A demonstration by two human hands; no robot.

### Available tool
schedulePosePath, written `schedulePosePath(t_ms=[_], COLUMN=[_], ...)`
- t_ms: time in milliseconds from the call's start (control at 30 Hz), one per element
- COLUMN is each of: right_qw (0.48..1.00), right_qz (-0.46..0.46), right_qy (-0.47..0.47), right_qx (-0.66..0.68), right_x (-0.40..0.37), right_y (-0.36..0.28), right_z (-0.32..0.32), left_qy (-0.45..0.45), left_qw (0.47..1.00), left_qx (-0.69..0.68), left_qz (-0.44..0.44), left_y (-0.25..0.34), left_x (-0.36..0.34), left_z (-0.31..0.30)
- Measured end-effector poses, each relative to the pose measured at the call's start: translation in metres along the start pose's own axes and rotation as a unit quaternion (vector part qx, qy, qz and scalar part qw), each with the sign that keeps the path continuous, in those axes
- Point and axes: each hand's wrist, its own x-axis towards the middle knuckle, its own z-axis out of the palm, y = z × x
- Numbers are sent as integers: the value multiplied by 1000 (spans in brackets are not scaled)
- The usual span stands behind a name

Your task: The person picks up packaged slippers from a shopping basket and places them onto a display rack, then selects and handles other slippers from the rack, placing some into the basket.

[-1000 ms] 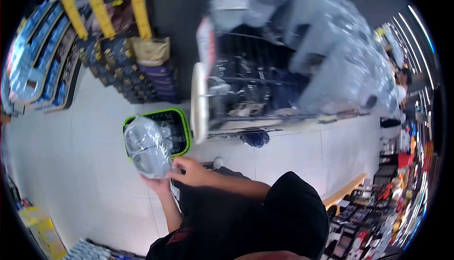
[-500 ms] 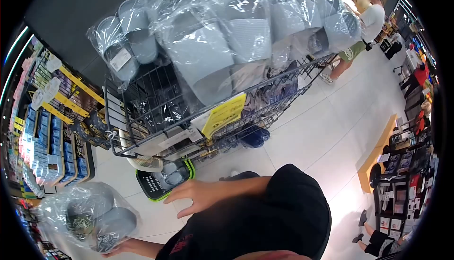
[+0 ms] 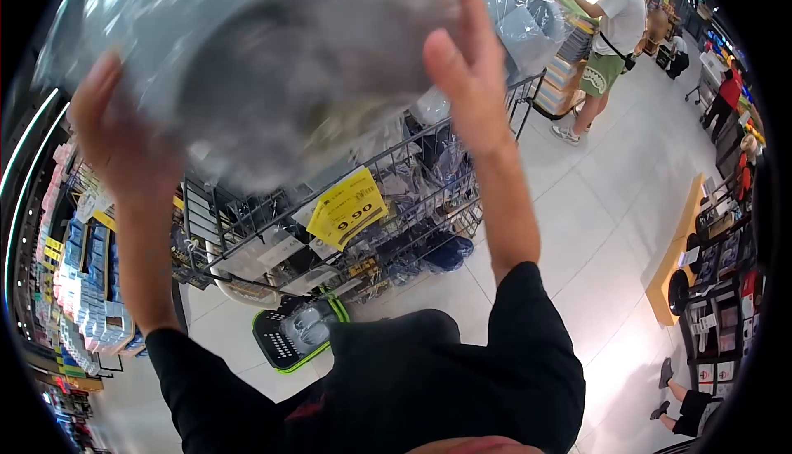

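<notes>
A clear plastic bag of grey slippers (image 3: 272,66), blurred and close to the camera, is held up between both hands. My left hand (image 3: 124,132) grips its lower left side. On its right side is my right hand (image 3: 474,74), thumb raised and palm against the bag. Behind and below the bag stands a black wire rack (image 3: 412,150) with a yellow 9.90 price sign (image 3: 347,208) on its front. More bagged grey slippers (image 3: 524,25) lie on top of the rack, partly hidden by the held bag.
A black and green basket (image 3: 276,340) with bagged slippers sits on the floor below the rack. A person in green shorts (image 3: 604,74) stands at the upper right. Shelves (image 3: 91,281) line the left, and a wooden-edged display (image 3: 678,248) stands at the right.
The bag of slippers has risen from the lower left to in front of the rack. My right hand has moved up from above the basket to the bag's right side.
</notes>
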Motion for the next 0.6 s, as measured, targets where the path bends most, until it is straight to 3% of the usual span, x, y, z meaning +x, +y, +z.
schedulePosePath(t_ms=[33, 67, 100, 167, 300, 367, 467, 533, 600], right_qw=[986, 970, 947, 951, 953, 919, 893, 874, 954], right_qz=[-65, -43, -20, -25, 43, 76, 44, 101, 143], right_qy=[67, 94, 118, 90, 78, 30, 21, 18, 36], right_qx=[-137, -218, -298, -294, -291, -386, -448, -475, -262], right_x=[8, 14, 20, 33, 35, 27, 19, 24, 24], right_y=[-5, -5, -3, -2, 21, 48, 74, 64, 47], right_z=[-7, -33, -65, -113, -182, -205, -228, -230, -214], left_qy=[-78, -23, -270, -213, -189, -231, -174, -164, -186], left_qw=[996, 997, 934, 962, 967, 941, 928, 921, 884], left_qx=[10, -51, -208, -65, -40, 216, 326, 354, 358], left_qz=[51, -54, -105, -159, -165, -119, -44, -15, 237], left_y=[-12, -19, -38, -51, -140, -191, -191, -179, -166], left_x=[11, 28, 45, 42, 30, 15, -10, -9, -4], left_z=[48, 97, 107, 174, 203, 195, 191, 192, 190])
